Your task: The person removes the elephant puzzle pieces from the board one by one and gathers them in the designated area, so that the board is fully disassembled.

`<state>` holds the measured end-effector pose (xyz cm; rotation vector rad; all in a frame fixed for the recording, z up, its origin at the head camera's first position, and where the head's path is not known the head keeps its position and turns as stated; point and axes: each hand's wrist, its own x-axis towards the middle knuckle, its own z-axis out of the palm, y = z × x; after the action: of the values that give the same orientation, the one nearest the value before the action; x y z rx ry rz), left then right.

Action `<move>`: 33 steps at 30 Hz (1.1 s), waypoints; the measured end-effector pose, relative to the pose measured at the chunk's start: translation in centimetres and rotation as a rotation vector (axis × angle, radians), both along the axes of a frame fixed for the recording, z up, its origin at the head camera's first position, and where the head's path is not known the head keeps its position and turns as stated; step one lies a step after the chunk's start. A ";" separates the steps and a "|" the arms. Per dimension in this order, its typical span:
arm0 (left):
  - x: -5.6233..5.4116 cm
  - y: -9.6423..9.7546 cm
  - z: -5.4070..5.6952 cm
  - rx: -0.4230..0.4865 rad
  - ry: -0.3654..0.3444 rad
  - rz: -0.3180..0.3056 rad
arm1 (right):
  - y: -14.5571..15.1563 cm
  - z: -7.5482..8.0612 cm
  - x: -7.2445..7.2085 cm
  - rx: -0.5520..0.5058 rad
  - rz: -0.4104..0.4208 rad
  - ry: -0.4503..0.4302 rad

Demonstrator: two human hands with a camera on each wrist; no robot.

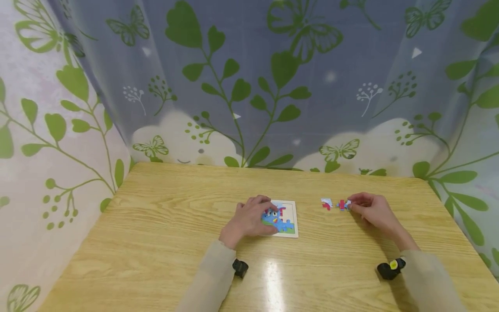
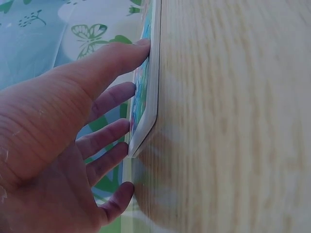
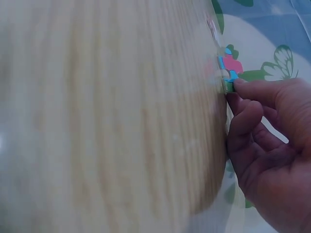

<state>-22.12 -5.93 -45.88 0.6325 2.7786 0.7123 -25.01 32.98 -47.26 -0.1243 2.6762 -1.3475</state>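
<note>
- Right of the board (image 1: 289, 212), watch that red-and-blue piece (image 1: 341, 205): you've only its right end, so a loose pinch could let it slip or flip.
- Just left of it lies the loose piece (image 1: 326, 203); drag low and leftward and you may knock it.
- Left of both, the board lies flat on the table (image 1: 156, 225); push sideways with your left hand (image 1: 251, 216) and it could skid.
- Fingers now: your right hand (image 1: 373, 212) pinches, thumb and finger together on that piece; whether another hides there, can't tell. Left fingers spread apart over the board's left part, thumb at its near edge.
</note>
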 end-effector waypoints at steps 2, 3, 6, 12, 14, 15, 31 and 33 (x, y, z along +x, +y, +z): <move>0.0 0.0 0.0 -0.002 0.001 -0.002 | 0.1 0.0 -0.3 0.009 0.005 -0.002; 0.0 0.0 0.0 -0.002 0.001 -0.003 | 0.2 0.1 -0.4 0.014 0.010 -0.006; 0.0 0.0 0.0 0.004 0.000 -0.002 | 0.2 0.2 -0.8 0.042 0.021 -0.014; -0.1 -0.1 -0.1 0.010 0.005 0.002 | 0.0 0.5 -1.4 0.121 0.062 -0.024; 0.0 -0.1 0.0 0.012 0.007 0.004 | -0.2 0.6 -1.6 0.155 0.078 -0.015; 0.0 -0.1 0.0 0.013 0.006 0.005 | -0.2 0.7 -1.7 0.167 0.085 -0.012; 0.1 -0.2 -0.2 0.010 0.008 0.011 | -0.4 0.7 -1.3 0.161 0.089 0.022; 0.2 -0.2 -0.2 0.011 0.008 0.012 | -0.5 0.7 -1.0 0.153 0.073 0.034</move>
<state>-21.96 -6.10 -46.06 0.6222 2.7905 0.7299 -26.05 32.49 -46.55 -0.2272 2.7615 -1.1258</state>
